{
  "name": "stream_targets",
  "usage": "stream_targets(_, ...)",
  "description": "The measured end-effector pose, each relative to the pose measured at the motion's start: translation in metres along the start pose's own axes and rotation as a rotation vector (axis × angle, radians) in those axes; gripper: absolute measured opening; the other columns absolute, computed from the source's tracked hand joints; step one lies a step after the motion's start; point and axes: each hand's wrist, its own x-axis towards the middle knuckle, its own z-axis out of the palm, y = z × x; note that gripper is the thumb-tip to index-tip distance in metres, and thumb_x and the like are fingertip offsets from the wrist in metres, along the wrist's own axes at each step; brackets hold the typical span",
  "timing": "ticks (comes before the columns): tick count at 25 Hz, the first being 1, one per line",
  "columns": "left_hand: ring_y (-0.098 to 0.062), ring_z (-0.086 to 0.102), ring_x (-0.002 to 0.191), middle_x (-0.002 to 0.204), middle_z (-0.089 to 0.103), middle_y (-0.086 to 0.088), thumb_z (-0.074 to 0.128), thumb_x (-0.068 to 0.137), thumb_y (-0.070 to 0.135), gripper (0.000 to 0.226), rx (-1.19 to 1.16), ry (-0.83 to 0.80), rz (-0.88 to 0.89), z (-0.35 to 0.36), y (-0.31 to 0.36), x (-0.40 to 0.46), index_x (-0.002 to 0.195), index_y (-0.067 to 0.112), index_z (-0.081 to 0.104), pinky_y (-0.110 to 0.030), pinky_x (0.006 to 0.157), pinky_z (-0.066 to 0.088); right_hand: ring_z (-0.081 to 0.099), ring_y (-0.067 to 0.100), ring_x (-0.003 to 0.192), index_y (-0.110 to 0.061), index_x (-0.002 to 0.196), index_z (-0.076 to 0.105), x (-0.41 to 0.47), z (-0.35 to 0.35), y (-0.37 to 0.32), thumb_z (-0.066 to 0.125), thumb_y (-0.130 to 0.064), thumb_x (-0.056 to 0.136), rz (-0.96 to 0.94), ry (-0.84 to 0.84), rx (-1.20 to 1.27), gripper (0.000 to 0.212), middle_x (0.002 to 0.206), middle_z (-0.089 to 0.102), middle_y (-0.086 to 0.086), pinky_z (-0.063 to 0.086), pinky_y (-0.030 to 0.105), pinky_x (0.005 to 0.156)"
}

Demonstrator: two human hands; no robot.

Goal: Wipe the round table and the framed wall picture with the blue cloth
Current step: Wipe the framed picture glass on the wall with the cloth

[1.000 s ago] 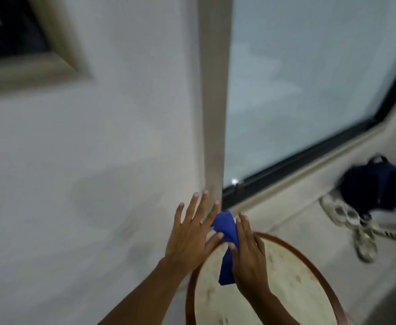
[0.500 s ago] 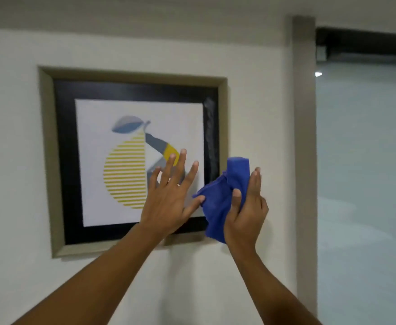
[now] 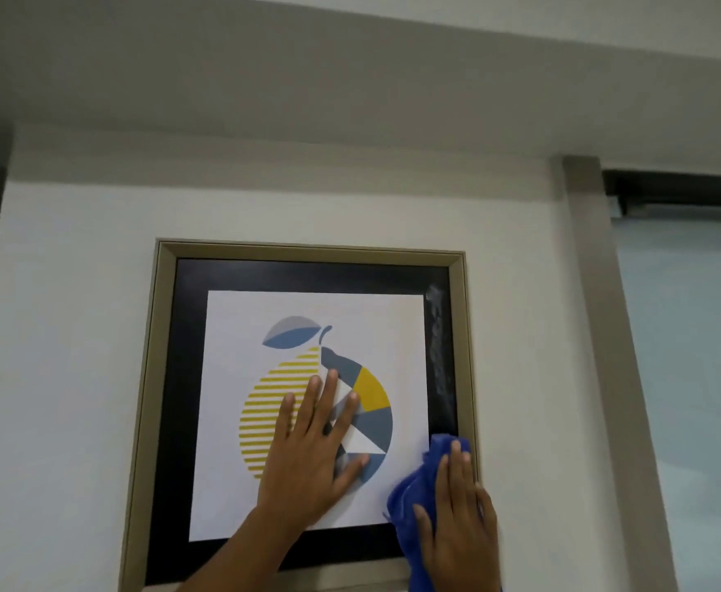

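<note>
The framed wall picture (image 3: pixel 307 275) hangs on the white wall, with a beige frame, a black mat and a striped yellow and blue fruit print. My left hand (image 3: pixel 312 450) lies flat on the glass over the print, fingers spread. My right hand (image 3: pixel 457 531) presses the bunched blue cloth (image 3: pixel 414 489) against the picture's lower right corner, over the mat and frame edge. A smeared streak shows on the right side of the black mat. The round table is out of view.
A beige pillar (image 3: pixel 598 335) runs down the wall to the right of the picture. Beyond it is a large frosted window (image 3: pixel 692 356) with a dark top rail. A ceiling beam (image 3: pixel 350 79) crosses above.
My view has risen from the table to the picture. Both hands went up to the picture; the left now lies flat on the glass and the right has pushed the cloth onto the lower right corner.
</note>
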Motion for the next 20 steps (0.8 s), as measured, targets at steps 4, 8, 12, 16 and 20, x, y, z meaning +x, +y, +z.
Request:
stream_targets(4,-0.035,0.016,0.154,0.167,0.023,-0.014,0.033,0.094,0.072,0.079,0.010,0.062,0.005,0.009,-0.002,0.000,0.155,0.021,0.037,-0.055,0.120,0.015,-0.003,0.014,0.148,-0.013,0.154,0.001,0.021,-0.005,-0.005,0.010,-0.051,0.098,-0.014,-0.005,-0.044,0.067,0.163,-0.009,-0.003,0.007,0.030,0.115)
stream_targets(8,-0.036,0.019,0.151,0.165,0.026,-0.012,0.031,0.092,0.075,0.082,0.022,0.092,0.007,0.016,-0.002,0.001,0.153,0.021,0.041,-0.052,0.120,0.011,0.023,0.026,0.146,-0.006,0.152,0.021,0.118,-0.024,-0.006,0.026,-0.052,0.097,-0.021,-0.029,0.005,0.072,0.160,0.012,0.007,0.015,0.035,0.115)
stream_targets(12,-0.032,0.009,0.154,0.166,0.022,-0.011,0.031,0.092,0.076,0.084,0.031,0.108,0.004,0.017,-0.004,0.000,0.155,0.021,0.036,-0.051,0.122,0.005,0.010,0.022,0.148,-0.008,0.153,0.012,0.230,-0.046,-0.016,0.027,-0.055,0.097,-0.048,0.068,-0.131,0.076,0.162,0.008,0.008,0.010,0.036,0.116)
stream_targets(16,-0.030,0.007,0.156,0.170,0.012,-0.008,0.035,0.092,0.075,0.084,0.024,0.131,0.000,0.020,-0.004,-0.002,0.158,0.024,0.027,-0.050,0.124,0.002,0.022,0.025,0.145,-0.008,0.153,0.018,0.203,-0.037,-0.019,0.031,-0.055,0.095,-0.004,0.055,-0.056,0.075,0.161,0.018,0.008,0.017,0.037,0.115)
stream_targets(20,-0.032,0.008,0.157,0.171,0.006,-0.009,0.037,0.093,0.073,0.084,0.025,0.160,0.012,0.019,-0.002,-0.002,0.159,0.023,0.024,-0.053,0.124,0.006,0.047,0.032,0.129,-0.008,0.150,0.024,0.056,-0.016,-0.013,0.034,-0.058,0.092,0.102,-0.050,0.064,0.077,0.151,0.038,0.013,0.034,0.040,0.104)
